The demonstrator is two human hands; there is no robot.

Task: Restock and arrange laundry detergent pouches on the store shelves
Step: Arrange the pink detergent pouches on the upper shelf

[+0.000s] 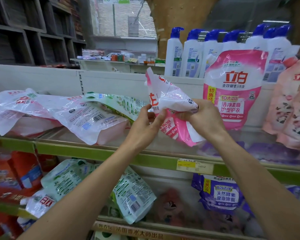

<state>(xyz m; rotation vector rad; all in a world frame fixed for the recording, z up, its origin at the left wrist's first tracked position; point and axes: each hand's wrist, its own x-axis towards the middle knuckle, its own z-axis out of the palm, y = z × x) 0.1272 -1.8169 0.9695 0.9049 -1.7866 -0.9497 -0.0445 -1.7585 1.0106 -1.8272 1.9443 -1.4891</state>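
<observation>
Here, crumpled pink-and-white detergent pouch (pixel 170 101) held aloft just left of the upright pink pouch (pixel 232 89), pinched by curled fingers of left hand (pixel 146 121) and right hand (pixel 205 116); liable, if set down folded, to slump against that neighbour and topple it.

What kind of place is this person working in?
Probably a small shop's laundry aisle: a green-edged shelf bears a yellow price tag, white bottles with blue caps line the top, and the left hand and right hand hold a pink pouch.

pouches (pixel 87 116) on shelf (pixel 111 153), bottles (pixel 192 54) behind
</observation>
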